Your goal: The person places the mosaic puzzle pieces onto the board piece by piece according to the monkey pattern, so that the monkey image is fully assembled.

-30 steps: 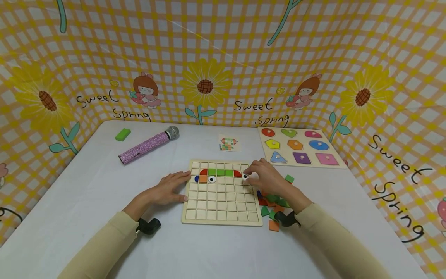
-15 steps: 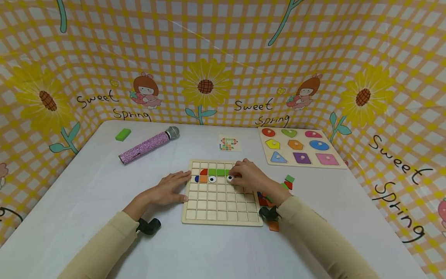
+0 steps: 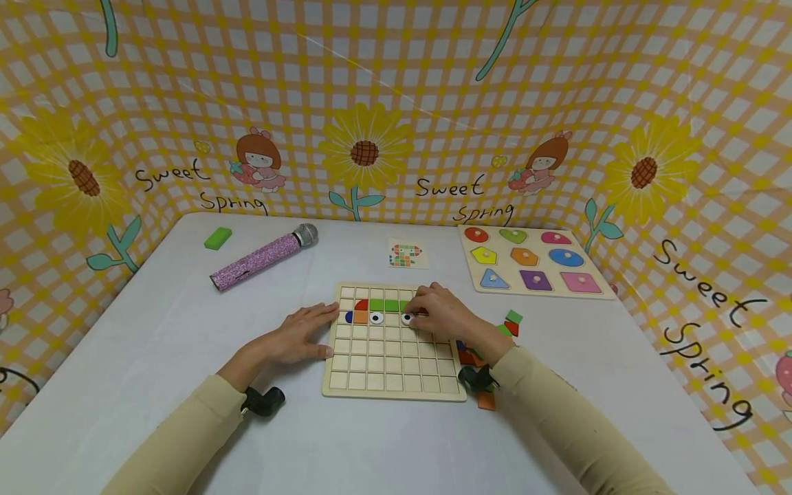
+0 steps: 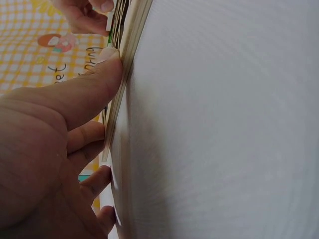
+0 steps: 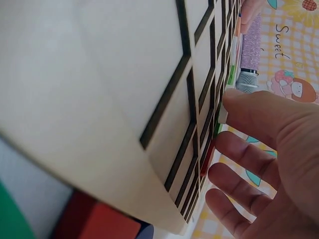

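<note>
Even light fills the head view. The left wrist view is dim, the table [image 4: 224,119] softly shadowed; the right blurs nearby blocks [image 5: 107,224].

The grid board [image 3: 375,362] looks like smooth matt wood, the microphone handle [image 3: 255,262] rough and glittery.

A: What has the right hand [image 3: 442,313] done this past second?
B: Moved left across the grid board [image 3: 392,362], bringing the round eye tile [image 3: 406,320] from the far right columns to just below the third green square [image 3: 403,305].
A: And the right-hand red quarter-round tile [image 5: 207,157]?
B: Plain then, now mostly hidden by fingers in the head view.
A: The loose pieces [image 3: 486,401]?
B: The black wrist camera [image 3: 474,378] has shifted over them, while a red piece [image 3: 512,328] farther back shows more fully.
</note>
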`<state>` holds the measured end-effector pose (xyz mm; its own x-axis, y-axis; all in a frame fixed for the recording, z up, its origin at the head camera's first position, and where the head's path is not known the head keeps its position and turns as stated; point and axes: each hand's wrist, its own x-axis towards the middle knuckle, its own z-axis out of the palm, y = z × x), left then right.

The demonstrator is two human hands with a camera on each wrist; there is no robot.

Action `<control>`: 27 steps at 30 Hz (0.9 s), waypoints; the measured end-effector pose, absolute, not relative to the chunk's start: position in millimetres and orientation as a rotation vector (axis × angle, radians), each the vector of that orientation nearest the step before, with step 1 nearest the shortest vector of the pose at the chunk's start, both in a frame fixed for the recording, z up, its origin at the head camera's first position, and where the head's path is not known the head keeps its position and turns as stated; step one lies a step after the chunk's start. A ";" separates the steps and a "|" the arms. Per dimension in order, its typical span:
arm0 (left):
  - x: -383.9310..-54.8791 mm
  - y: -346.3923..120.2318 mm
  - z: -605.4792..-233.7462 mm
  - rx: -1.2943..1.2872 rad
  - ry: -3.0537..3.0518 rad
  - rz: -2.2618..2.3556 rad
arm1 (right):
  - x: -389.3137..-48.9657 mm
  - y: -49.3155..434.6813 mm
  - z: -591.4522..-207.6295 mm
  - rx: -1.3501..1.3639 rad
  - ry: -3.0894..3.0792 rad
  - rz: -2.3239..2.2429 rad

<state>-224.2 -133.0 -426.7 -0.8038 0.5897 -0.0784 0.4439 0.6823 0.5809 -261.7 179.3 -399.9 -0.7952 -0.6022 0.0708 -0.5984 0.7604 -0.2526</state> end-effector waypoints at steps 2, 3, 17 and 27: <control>-223.9 -133.0 -426.5 0.828 2.636 0.813 | -261.4 179.3 -400.4 -1.001 2.936 -0.410; -223.8 -133.0 -426.3 0.827 2.636 0.814 | -261.2 179.4 -400.4 -1.003 2.936 -0.413; -223.2 -132.8 -425.5 0.836 2.646 0.809 | -256.8 180.0 -397.9 -0.993 2.940 -0.426; -223.3 -133.0 -425.1 0.829 2.638 0.820 | -259.0 181.7 -396.4 -0.935 3.006 -0.290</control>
